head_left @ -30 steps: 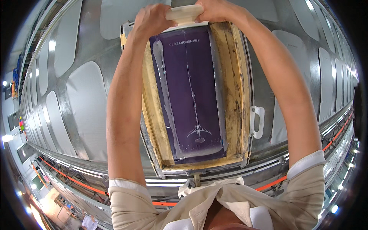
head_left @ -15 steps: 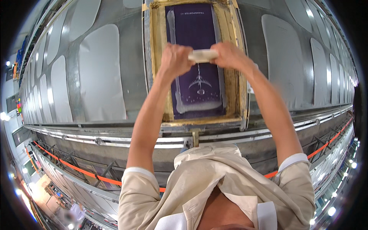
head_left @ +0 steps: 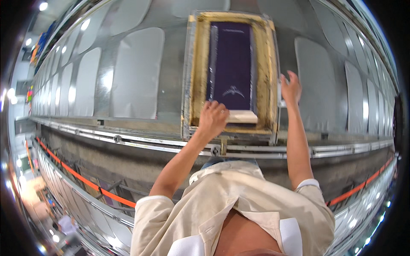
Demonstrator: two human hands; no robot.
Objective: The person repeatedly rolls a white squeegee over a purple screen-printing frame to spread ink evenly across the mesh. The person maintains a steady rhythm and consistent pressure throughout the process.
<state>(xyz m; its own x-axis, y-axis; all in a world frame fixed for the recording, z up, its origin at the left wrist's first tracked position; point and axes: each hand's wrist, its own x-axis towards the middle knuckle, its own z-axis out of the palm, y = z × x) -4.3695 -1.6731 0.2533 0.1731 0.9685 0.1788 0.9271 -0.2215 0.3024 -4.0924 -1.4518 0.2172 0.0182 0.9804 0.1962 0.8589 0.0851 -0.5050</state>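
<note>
A screen-printing frame [head_left: 187,77] with yellow-brown taped edges lies on the long grey table in front of me. Inside it is a dark purple screen [head_left: 232,55] bearing a small pale curved motif near its lower part. A cream squeegee [head_left: 242,117] rests across the near end of that screen. My left hand [head_left: 213,118] is closed around its left end. Off the squeegee, my right hand [head_left: 291,88] is at the frame's right edge with thumb and fingers apart, beside a small white part [head_left: 279,93] of the frame; whether it touches this is unclear.
Rows of grey rounded panels [head_left: 137,72] lie flat along the table on both sides of the frame. Metal rails [head_left: 166,145] run along the table's near edge, close to my body. An orange strip [head_left: 85,179] borders another long table behind me.
The squeegee has come toward me, from mid-screen to the near end. My right hand has let go of it and moved to the frame's right side; my left hand still holds it.
</note>
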